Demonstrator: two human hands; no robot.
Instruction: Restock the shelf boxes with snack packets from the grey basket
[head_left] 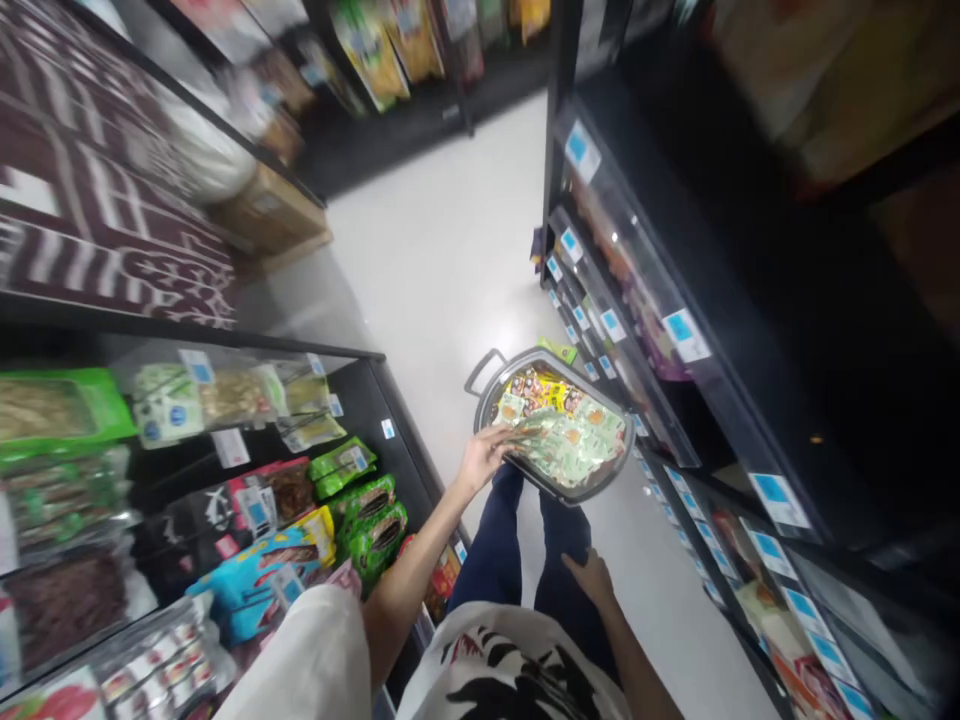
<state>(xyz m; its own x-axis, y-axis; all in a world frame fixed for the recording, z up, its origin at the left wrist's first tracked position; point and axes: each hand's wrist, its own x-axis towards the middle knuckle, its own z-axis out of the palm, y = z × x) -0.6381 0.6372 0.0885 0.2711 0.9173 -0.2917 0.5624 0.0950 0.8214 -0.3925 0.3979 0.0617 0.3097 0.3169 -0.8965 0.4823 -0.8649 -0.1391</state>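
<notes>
A dark basket [628, 445] with a grey rim and a loop handle [484, 370] stands in front of my legs. Pale green snack packets [577, 455] fill most of it, and small yellow and red packets [551, 390] lie toward its far side. My left hand [486, 458] reaches over the basket's left rim, its fingers closed on a pale green packet [534, 428] smeared by motion. Against my right knee, over dark trousers [564, 525], rests my right hand [591, 575]. Its thumb stands apart, and it holds nothing visible.
On the left, a black shelf [405, 425] carries bagged snacks, among them green bags [379, 540] and a blue bag [251, 580]. Tiered bins with price tags [686, 333] line the right. A cardboard box [274, 215] sits at the far left. Pale floor [427, 240] runs between.
</notes>
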